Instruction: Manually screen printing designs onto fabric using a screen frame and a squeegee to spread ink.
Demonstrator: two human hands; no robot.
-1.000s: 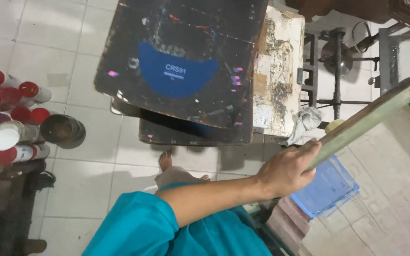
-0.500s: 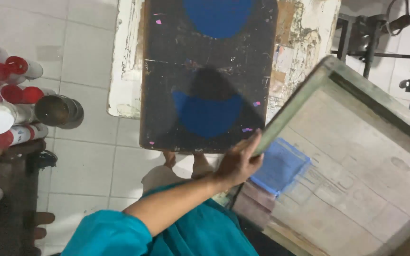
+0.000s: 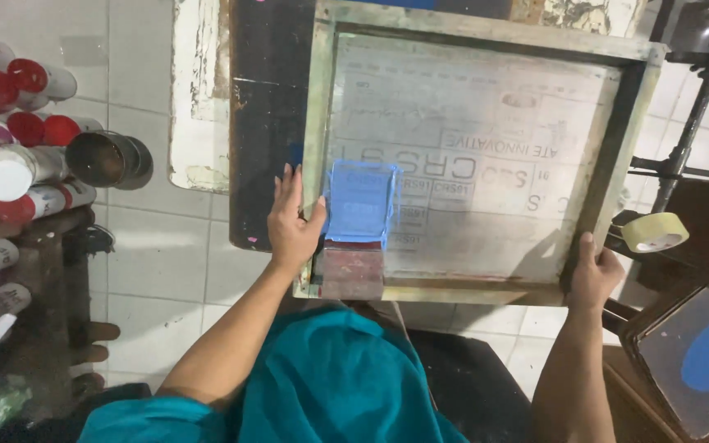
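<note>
- Below the head camera lies one printing screen [image 3: 486,156], a wooden frame with pale mesh, flat on a dark board [image 3: 268,123].
- Two hands work it, one at each near corner.
- One left hand [image 3: 293,226] lies flat on the left rail of the frame, fingers spread and pointing away from the person; it presses rather than grips.
- One right hand [image 3: 592,275] is closed around the near right corner of the frame, thumb on top, the other fingers hidden underneath.
- One squeegee [image 3: 359,226] rests on the mesh just beside the left hand, with a blue-smeared blade and a reddish handle block toward the person.
- The screen's long axis runs left to right across the view; its near rail sits close to the person's teal clothing [image 3: 330,385].
- The lettering on the mesh shows mirrored.
- One roll of clear tape [image 3: 655,231] sits to the right of the frame, near the right hand.
- One dark tin can [image 3: 112,160] and more than ten red- and white-capped bottles [image 3: 10,131] stand at the left; their number is uncertain as the edge cuts them off.
- The screen's far rail is partly cut off, and the board beneath is mostly hidden.
</note>
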